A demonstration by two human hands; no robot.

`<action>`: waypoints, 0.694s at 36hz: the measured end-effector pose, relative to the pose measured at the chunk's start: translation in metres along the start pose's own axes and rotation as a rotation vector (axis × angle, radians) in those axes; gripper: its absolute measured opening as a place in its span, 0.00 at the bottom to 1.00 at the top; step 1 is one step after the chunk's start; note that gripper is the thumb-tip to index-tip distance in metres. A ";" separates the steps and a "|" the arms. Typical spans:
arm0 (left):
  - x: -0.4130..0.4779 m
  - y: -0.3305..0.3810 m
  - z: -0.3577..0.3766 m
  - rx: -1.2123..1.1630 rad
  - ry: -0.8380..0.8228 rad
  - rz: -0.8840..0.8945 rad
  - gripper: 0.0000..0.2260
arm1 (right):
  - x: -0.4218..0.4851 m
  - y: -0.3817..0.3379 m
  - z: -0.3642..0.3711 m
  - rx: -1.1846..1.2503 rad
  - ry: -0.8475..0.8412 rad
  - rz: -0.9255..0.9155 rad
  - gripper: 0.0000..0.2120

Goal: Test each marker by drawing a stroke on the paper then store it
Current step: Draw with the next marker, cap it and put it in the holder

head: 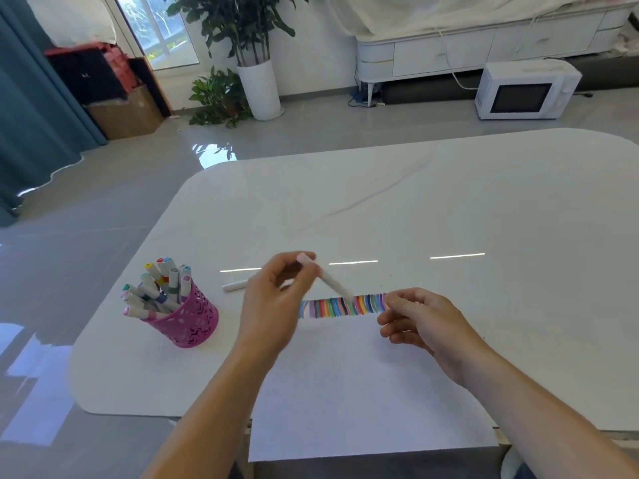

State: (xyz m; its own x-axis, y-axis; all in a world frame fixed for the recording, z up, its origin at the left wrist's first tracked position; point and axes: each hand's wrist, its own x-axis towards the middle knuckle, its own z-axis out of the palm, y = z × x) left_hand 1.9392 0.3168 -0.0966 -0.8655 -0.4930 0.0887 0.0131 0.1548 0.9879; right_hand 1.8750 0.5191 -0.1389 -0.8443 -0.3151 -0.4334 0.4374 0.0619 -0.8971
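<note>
White marker [330, 281] held in left hand's fingers [304, 267] above paper [345, 392].

White table [449, 188] bears paper [363, 392], pink holder [193, 323], loose marker [235, 285].

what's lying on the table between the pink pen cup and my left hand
In the head view, one white marker lies flat on the table between the pink cup and the left hand, partly hidden behind it.
</note>
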 end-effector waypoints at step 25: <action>0.006 0.001 -0.118 0.668 0.541 0.297 0.07 | 0.004 0.015 0.029 -0.352 -0.120 -0.076 0.05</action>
State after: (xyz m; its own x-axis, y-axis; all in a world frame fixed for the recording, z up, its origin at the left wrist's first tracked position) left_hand 1.9929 0.2127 -0.0800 -0.5174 -0.6623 0.5419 -0.2414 0.7205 0.6501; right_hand 1.8872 0.4914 -0.1511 -0.8191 -0.4384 -0.3699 0.2239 0.3495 -0.9098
